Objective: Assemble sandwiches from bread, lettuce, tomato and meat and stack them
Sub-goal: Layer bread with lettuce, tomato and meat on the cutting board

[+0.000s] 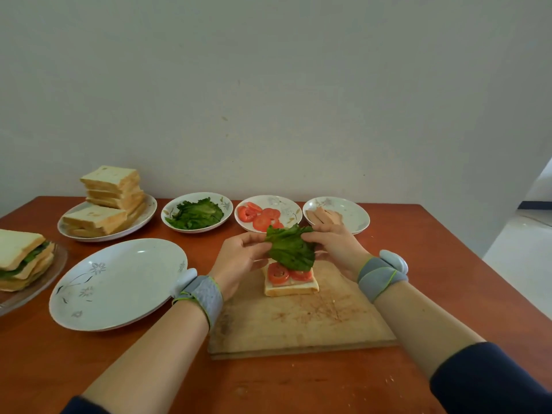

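A slice of bread (291, 289) lies on the wooden cutting board (301, 321), topped with meat and two tomato slices (279, 274). Just above it hangs a green lettuce leaf (291, 249), pinched at its top edge by my left hand (239, 258) and my right hand (334, 243). The leaf's lower end touches the tomatoes. At the back stand a plate of stacked bread slices (112, 201), a bowl of lettuce (195, 215), a plate of tomato slices (260, 216) and a plate of meat strips (322, 216).
A large empty white plate (116, 282) sits left of the board. At the far left, a glass plate (33, 289) holds stacked finished sandwiches (21, 258). The table's right edge drops off to a white floor.
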Motion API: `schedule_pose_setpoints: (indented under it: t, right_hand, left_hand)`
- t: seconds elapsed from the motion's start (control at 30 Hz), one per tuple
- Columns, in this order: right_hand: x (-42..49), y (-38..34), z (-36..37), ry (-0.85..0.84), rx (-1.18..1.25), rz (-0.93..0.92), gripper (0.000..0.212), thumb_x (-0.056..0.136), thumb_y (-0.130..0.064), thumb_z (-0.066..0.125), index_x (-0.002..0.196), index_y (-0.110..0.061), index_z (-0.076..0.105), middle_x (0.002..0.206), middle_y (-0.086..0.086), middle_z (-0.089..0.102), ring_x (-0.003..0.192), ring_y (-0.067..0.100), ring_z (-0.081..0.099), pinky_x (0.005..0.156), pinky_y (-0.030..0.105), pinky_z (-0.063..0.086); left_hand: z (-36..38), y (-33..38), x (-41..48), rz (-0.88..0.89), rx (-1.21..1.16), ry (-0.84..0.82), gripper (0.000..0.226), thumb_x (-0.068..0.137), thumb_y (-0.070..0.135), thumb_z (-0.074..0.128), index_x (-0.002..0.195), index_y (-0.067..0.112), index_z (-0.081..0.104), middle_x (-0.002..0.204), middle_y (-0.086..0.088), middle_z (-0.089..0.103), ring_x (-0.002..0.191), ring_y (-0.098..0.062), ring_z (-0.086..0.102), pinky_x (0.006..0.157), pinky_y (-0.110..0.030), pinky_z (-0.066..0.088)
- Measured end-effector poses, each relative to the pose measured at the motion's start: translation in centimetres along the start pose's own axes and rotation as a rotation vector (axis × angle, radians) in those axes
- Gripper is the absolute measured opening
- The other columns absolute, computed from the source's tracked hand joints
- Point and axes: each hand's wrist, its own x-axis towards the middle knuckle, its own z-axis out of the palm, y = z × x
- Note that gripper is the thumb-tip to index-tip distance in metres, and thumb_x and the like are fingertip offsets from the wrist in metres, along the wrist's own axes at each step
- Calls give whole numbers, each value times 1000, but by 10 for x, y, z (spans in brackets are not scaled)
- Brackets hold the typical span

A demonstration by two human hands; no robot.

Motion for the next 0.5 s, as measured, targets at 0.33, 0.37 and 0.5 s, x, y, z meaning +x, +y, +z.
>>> schedule_pose_setpoints:
  t: [0.33, 0.37, 0.5]
  right_hand:
    - [-7, 16, -6, 13, -221, 53, 16, 86, -12, 66, 97, -1, 70, 84, 8, 65, 65, 13, 52, 52, 22, 40]
    - [-6, 17, -5, 21, -248, 51, 17, 86, -12, 66, 98, -1, 70, 84, 8, 66, 64, 13, 53, 51, 22, 39]
    - [-6, 21, -3, 50, -362, 39, 15, 85, -13, 68, 98, -5, 69, 82, 7, 66, 60, 12, 53, 49, 21, 38]
  left_hand:
    - [2, -13, -4, -42, 137, 37, 9, 87, 16, 66, 94, 11, 67, 89, -10, 72, 59, -12, 66, 58, -25, 49]
    - [3, -15, -3, -40, 164, 51, 11, 86, 17, 67, 95, 11, 67, 90, -11, 72, 58, -13, 65, 54, -22, 48]
    - [3, -17, -2, -21, 261, 89, 17, 84, 18, 68, 100, 13, 65, 91, -10, 72, 56, -14, 62, 46, -16, 43]
